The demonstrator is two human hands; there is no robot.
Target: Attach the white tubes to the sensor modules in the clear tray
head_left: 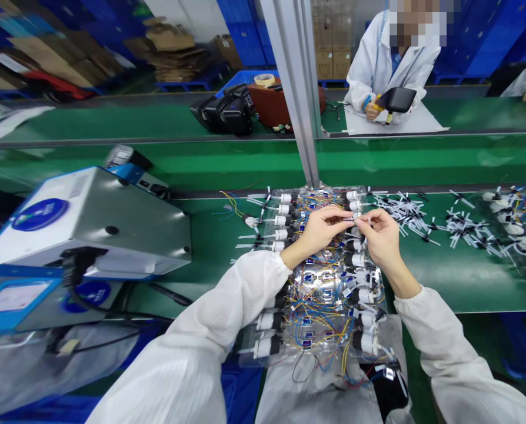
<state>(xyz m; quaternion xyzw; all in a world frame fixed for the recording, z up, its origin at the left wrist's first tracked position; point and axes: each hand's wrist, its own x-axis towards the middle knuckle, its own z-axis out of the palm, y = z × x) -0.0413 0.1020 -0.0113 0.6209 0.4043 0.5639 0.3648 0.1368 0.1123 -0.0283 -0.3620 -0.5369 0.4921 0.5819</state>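
My left hand (323,228) and my right hand (383,238) meet over the right row of a clear plastic tray (318,272). Thumb and fingers of each are pinched together at a small pale part, mostly hidden by the fingertips. Along both sides of the tray lie white and black cylindrical parts (268,346), resembling small motors or pumps. Thin yellow, blue and red wires (329,311) tangle down its middle among small blue-faced pieces. White strips with black pieces (406,212) lie heaped just right of my right hand.
Boxy grey-and-blue machines (139,218) with black cables stand at left. A second loaded tray (514,227) lies at far right. A metal post (296,88) rises behind my tray. Across the green divider, a person (390,70) holds a black-headed object (398,100).
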